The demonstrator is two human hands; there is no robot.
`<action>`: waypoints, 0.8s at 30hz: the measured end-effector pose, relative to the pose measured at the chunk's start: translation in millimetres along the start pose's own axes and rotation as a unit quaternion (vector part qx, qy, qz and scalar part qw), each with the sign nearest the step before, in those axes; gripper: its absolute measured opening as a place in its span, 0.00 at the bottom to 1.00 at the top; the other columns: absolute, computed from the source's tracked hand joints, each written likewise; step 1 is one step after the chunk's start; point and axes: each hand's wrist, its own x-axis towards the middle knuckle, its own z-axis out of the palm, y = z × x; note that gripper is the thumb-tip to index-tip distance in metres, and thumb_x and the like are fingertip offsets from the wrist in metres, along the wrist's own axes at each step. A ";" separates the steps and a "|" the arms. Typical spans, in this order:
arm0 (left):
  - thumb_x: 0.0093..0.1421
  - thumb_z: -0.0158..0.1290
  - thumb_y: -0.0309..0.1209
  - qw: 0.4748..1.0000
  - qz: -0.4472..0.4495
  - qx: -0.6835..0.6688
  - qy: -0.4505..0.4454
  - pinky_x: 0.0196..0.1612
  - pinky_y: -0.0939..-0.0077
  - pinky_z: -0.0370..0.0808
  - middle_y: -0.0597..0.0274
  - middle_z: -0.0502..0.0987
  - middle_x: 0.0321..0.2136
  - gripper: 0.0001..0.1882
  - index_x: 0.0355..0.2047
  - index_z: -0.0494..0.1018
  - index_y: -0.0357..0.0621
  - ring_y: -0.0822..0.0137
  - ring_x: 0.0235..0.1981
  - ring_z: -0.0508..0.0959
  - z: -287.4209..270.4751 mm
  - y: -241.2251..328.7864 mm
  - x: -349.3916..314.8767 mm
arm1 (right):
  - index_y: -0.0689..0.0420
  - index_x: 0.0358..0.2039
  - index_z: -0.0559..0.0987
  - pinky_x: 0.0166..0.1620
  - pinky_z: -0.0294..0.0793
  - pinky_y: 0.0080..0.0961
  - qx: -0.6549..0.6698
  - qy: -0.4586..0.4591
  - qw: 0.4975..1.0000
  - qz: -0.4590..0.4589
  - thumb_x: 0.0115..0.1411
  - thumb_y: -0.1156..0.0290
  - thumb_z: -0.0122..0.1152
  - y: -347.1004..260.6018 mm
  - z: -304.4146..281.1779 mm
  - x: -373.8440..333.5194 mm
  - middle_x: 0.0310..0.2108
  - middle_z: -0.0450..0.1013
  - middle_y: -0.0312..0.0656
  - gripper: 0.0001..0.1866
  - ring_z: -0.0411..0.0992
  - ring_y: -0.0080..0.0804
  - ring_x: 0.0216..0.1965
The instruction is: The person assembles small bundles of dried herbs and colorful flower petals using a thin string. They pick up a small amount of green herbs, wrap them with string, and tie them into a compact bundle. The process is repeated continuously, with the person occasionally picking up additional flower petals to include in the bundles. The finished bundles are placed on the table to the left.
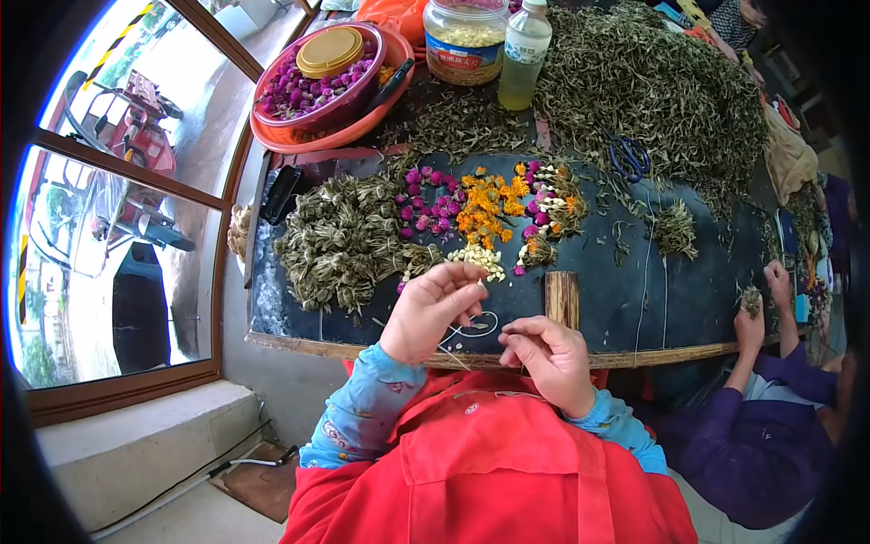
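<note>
Near the table's front edge, my left hand (433,308) has thumb and forefinger pinched together, with a tiny pale bit at the tips. A looped white thread (489,319) shows beside and below that hand. To its right, my right hand (550,358) is closed, fingertips together; what it holds is too small to make out. Beyond my hands lie loose pale petals or buds (478,259), orange flowers (489,208), magenta flower buds (430,204) and small mixed flower bundles (566,213). A short wooden block (562,299) stands beside my right hand.
Tied dried-leaf bundles (340,240) are piled left; loose dried leaves (648,91) heap far right, near blue-handled scissors (629,159). A basin (272,127), plastic jar (464,54) and bottle (525,54) stand at the back. Another person's hand (750,317) holds a bundle at right.
</note>
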 end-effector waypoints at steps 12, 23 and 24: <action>0.64 0.52 0.22 0.969 -0.027 -0.235 -0.077 0.29 0.82 0.80 0.52 0.79 0.37 0.04 0.39 0.74 0.36 0.69 0.34 0.81 -7.4 -2.0 -17.3 | 0.62 0.43 0.82 0.21 0.69 0.16 -0.070 -0.013 0.997 0.038 0.61 0.79 0.61 -8.0 9.7 5.4 0.27 0.78 0.38 0.09 0.70 0.15 0.19; 0.63 0.54 0.22 0.975 -0.035 -0.196 -0.099 0.28 0.85 0.77 0.52 0.78 0.38 0.03 0.37 0.74 0.37 0.73 0.31 0.78 -2.7 -5.1 -19.1 | 0.63 0.41 0.81 0.22 0.70 0.16 -0.053 0.003 0.998 0.028 0.61 0.79 0.61 -5.9 11.3 3.1 0.26 0.77 0.38 0.08 0.70 0.16 0.19; 0.63 0.55 0.22 0.975 -0.032 -0.198 -0.099 0.28 0.85 0.77 0.53 0.78 0.38 0.03 0.37 0.73 0.38 0.74 0.30 0.78 -2.1 -6.9 -19.3 | 0.63 0.42 0.81 0.22 0.70 0.16 -0.051 -0.001 0.998 0.027 0.61 0.79 0.61 -4.9 11.2 2.6 0.26 0.77 0.37 0.09 0.70 0.16 0.19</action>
